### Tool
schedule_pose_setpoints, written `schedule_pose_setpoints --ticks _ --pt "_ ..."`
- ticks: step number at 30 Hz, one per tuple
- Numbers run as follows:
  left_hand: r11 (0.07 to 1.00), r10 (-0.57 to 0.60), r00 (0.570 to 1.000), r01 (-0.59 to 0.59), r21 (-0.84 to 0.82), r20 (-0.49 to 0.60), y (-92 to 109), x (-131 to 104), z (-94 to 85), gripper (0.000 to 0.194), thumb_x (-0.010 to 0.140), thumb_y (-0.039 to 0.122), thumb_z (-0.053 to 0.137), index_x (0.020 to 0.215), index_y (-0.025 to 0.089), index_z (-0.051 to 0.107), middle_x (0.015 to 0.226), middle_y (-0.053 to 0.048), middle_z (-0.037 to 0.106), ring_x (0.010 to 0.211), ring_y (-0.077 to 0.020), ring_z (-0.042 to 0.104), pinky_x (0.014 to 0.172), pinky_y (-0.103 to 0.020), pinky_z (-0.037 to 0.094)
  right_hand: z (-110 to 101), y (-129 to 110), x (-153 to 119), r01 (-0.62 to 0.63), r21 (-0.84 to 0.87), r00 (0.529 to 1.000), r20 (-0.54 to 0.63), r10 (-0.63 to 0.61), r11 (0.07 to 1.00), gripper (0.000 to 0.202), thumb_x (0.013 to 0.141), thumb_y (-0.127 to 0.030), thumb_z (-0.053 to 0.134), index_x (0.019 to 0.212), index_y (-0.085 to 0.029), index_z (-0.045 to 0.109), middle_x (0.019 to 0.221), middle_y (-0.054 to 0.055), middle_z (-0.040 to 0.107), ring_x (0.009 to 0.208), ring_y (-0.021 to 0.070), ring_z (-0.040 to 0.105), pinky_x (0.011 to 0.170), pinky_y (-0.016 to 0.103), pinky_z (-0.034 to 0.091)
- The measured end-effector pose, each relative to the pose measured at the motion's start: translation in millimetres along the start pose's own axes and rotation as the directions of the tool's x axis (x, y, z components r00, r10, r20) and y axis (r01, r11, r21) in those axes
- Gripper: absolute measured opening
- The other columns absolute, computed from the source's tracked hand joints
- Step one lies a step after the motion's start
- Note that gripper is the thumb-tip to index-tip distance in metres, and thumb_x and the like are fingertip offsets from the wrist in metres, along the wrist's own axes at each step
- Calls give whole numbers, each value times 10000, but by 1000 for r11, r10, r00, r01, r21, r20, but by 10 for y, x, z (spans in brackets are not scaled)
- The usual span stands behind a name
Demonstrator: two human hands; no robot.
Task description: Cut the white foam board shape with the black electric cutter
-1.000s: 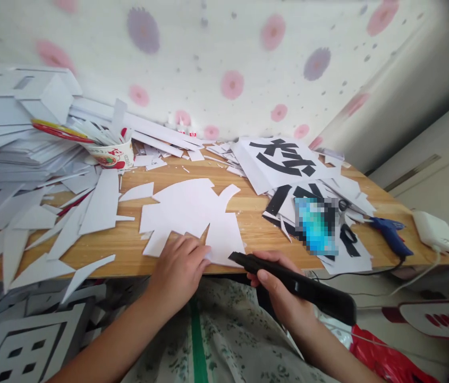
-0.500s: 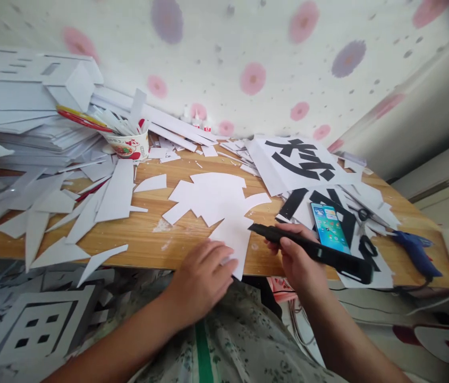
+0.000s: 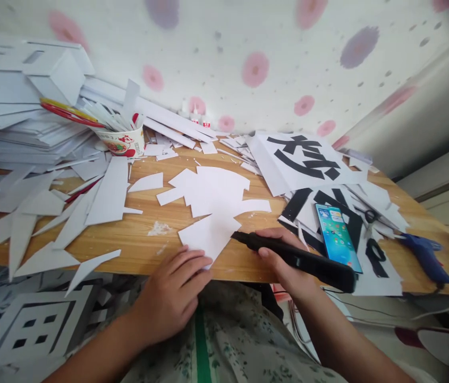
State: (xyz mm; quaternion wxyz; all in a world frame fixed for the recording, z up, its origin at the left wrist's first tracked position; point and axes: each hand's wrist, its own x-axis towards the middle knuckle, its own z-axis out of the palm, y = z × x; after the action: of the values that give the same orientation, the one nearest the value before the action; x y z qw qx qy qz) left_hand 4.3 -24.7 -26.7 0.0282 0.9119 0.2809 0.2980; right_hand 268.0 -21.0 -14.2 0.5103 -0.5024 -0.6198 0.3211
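My right hand (image 3: pixel 288 263) is wrapped round a thick black handheld tool with a narrow tapered tip (image 3: pixel 304 259). That tip is at the right corner of a white foam-board piece (image 3: pixel 208 234); whether it touches cannot be made out. Resting on the near edge of this piece, my left hand (image 3: pixel 176 290) lies with its fingers stretched out over the board. Just behind, and partly under it, is a larger irregular cut-out of white board (image 3: pixel 216 189) with stepped edges and a curved strip at its right.
Loose white offcuts (image 3: pixel 104 197) and a paper cup of strips (image 3: pixel 123 142) crowd the left. At right are a sheet with black characters (image 3: pixel 307 159), a lit phone (image 3: pixel 338 236), scissors (image 3: pixel 371 229) and a blue glue gun (image 3: pixel 427 258). Small bottles (image 3: pixel 195 114) stand by the wall.
The near foam-board piece has turned and shifted left, with my left hand moving left along with it. My right hand has brought the black tool slightly left and lower.
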Motion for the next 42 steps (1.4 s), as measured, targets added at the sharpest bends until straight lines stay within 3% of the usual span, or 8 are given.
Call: schedule_pose_setpoints --ticks 2,5,10,20,24,33,39,42 --pt "1000 -14 1000 14 -4 -24 -49 -63 -34 336 826 26 502 1104 157 638 1161 -106 677 1171 -228 562 1056 -413 452 39 -97 116 110 -116 989 111 -97 987 202 803 -296 697 1003 -265 693 942 33 761 829 207 724 751 336 589" --pt "997 -42 998 45 60 -53 -79 -70 -19 260 858 160 598 1115 148 639 1155 -125 680 1150 -249 581 1034 -423 479 122 -161 264 250 -138 942 265 -208 958 198 825 -269 658 1018 -256 697 942 36 769 832 202 733 735 313 590" --pt "981 -48 999 49 185 -6 -91 -27 66 401 873 359 628 1192 117 622 1227 -143 670 1162 -297 599 973 -442 529 183 -98 353 272 -131 913 347 -213 953 208 843 -246 637 1043 -251 692 955 40 768 860 202 735 765 320 591" --pt "967 -23 999 30 253 -29 -106 -57 142 357 896 276 589 1206 101 621 1257 -127 665 1186 -280 596 1010 -404 502 235 -44 333 311 -197 912 336 -234 930 200 842 -274 657 1038 -263 695 954 36 778 834 201 748 748 313 601" --pt "951 -8 999 20 308 -41 -98 -33 134 292 928 144 491 1179 98 633 1243 -122 675 1156 -277 615 976 -406 526 239 -44 344 338 -193 900 351 -257 921 199 851 -282 647 1043 -257 694 948 34 779 820 190 747 730 300 601" --pt "930 -14 998 36 366 -64 -74 5 161 257 932 120 494 1130 116 657 1224 -96 692 1108 -257 639 930 -383 554 247 -56 372 430 -206 839 450 -304 879 243 860 -208 624 1099 -250 644 902 22 746 752 150 704 684 261 558" --pt "920 -36 996 65 387 -82 -45 59 192 262 875 83 529 1094 120 668 1175 -80 715 1042 -258 657 895 -395 565 271 -208 492 511 -217 751 582 -310 831 229 843 -157 568 1056 -204 639 825 35 721 706 157 671 666 272 537" --pt "917 -65 993 98 387 -98 -31 90 193 251 861 72 536 1063 128 674 1142 -71 728 1010 -248 662 878 -386 568 261 -195 487 529 -229 741 594 -313 818 224 844 -154 566 1057 -191 625 798 39 699 678 159 647 638 271 520"
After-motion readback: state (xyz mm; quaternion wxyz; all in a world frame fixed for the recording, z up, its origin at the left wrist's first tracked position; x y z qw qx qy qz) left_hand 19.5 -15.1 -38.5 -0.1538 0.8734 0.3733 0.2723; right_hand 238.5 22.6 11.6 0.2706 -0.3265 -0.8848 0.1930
